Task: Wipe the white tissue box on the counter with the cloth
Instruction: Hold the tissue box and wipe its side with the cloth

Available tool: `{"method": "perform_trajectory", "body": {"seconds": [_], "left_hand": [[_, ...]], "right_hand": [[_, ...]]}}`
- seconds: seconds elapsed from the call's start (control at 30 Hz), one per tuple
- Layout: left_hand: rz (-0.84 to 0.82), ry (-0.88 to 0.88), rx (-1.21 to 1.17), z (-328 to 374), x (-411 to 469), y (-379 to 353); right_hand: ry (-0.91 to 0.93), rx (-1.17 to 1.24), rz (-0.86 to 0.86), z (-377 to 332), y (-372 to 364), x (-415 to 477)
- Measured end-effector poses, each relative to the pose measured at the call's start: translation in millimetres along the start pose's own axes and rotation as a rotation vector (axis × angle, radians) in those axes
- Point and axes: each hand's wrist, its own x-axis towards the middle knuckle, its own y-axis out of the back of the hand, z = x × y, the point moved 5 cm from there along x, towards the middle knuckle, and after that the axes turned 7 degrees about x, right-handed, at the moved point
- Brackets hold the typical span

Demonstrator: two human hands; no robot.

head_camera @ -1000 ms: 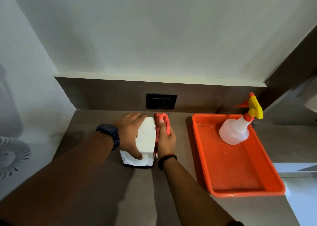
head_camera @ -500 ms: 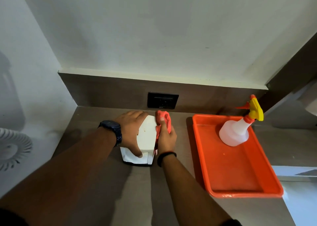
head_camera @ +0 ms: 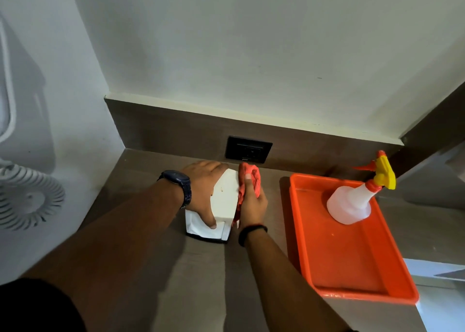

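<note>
The white tissue box [head_camera: 225,198] stands on the brown counter [head_camera: 196,276] near the back wall, with a tissue showing at its front. My left hand [head_camera: 205,190] grips the box over its left side and top, thumb on the front. My right hand [head_camera: 253,202] presses a bunched red-orange cloth [head_camera: 247,178] flat against the box's right side. The right face of the box is hidden behind the cloth and hand.
An orange tray [head_camera: 312,263] lies to the right and holds a white spray bottle [head_camera: 351,204] with a yellow and orange trigger. A black wall socket [head_camera: 247,149] sits just behind the box. A white round appliance [head_camera: 27,200] is at the left wall.
Both hands stay on the box. The cloth hand has shifted only slightly along the box's right side; the view has tilted a little.
</note>
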Motion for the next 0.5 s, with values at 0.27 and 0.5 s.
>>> {"method": "perform_trajectory", "body": {"seconds": [0.27, 0.5], "left_hand": [[-0.026, 0.016, 0.003, 0.0, -1.9, 0.9], [-0.010, 0.014, 0.011, 0.2, -1.1, 0.1]], "right_hand": [[-0.021, 0.086, 0.104, 40.8, 19.7, -39.9], [0.001, 0.000, -0.005, 17.1, 5.7, -0.8]]}}
